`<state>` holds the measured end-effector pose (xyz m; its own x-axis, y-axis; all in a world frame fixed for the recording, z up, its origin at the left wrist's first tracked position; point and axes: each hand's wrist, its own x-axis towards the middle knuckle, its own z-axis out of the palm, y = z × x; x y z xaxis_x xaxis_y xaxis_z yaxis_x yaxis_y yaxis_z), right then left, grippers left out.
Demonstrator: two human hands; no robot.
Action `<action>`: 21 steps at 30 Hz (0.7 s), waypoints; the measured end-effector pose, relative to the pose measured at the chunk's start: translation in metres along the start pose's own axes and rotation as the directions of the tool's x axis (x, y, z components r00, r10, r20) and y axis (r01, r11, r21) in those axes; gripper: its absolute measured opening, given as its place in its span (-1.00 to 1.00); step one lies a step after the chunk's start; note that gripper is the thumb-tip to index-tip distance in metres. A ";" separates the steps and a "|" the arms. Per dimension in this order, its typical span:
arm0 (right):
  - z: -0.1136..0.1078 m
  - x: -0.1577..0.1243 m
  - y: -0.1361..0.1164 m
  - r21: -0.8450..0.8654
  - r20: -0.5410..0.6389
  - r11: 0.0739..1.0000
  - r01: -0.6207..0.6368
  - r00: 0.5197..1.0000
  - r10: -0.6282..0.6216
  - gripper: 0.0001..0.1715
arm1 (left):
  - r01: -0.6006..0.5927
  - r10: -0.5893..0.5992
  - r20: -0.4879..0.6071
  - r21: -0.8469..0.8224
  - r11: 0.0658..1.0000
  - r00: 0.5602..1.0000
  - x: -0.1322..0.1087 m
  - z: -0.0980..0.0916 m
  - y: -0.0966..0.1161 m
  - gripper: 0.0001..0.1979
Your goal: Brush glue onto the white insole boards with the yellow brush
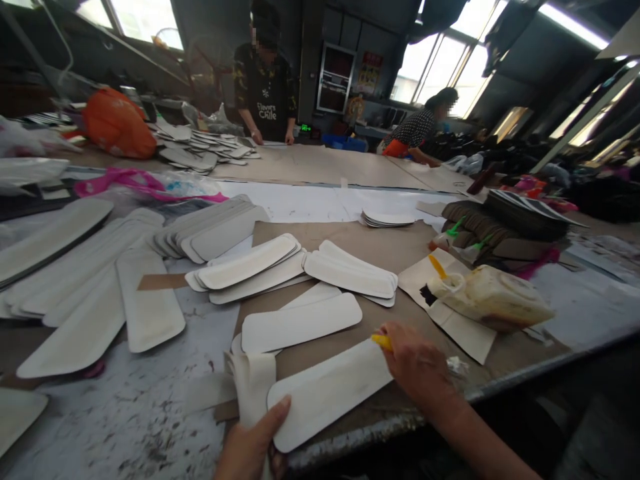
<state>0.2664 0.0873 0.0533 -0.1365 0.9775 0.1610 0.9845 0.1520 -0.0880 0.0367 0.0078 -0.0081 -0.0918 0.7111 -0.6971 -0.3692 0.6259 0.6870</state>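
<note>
Near the table's front edge lies a long white panel [330, 393] with rounded corners. My left hand [253, 443] grips its left end, thumb on top and fingers hidden underneath. Beside that thumb is a folded off-white strip [255, 383]. At the panel's right end, my right hand [417, 367] is closed around a yellow plastic tool [383, 342]; only a short piece of it shows, touching or just over the surface. Another white panel [303, 323] lies just beyond, with small piles of similar panels [250, 263] behind it.
A stained translucent jug [505, 297] lies on its side at the right, with a yellow piece [437, 267] at its mouth. Dark stacked pieces [480, 227] stand behind it. More white panels [75, 267] spread across the left. Two people work at the far table [320, 163].
</note>
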 end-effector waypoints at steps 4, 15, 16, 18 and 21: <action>0.021 -0.005 -0.056 -0.028 -0.074 0.973 0.228 0.971 -0.229 -0.78 | -0.005 0.005 -0.003 0.046 0.999 1.000 -0.001 0.003 0.000 -0.48; 0.062 0.002 -0.070 -0.141 -0.042 0.937 0.320 0.943 -0.329 -0.78 | -0.018 0.019 -0.013 0.021 1.000 1.000 -0.008 0.009 0.006 -0.56; 0.062 0.003 -0.065 -0.153 -0.031 0.937 0.313 0.947 -0.321 -0.78 | -0.013 0.013 -0.015 0.014 1.000 1.000 -0.009 0.009 0.007 -0.56; 0.060 0.005 -0.055 -0.172 -0.008 0.939 0.298 0.953 -0.304 -0.79 | -0.004 0.004 -0.009 -0.006 1.000 1.000 -0.010 0.008 0.007 -0.56; 0.055 0.007 -0.037 -0.187 0.009 0.948 0.257 0.965 -0.260 -0.77 | 0.002 -0.002 0.011 -0.022 1.000 1.000 -0.010 0.006 0.006 -0.55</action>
<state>0.2234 0.0963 0.0035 -0.3892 0.9055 0.1694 0.9188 0.3684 0.1417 0.0413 0.0067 0.0038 -0.0803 0.7133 -0.6962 -0.3898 0.6204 0.6806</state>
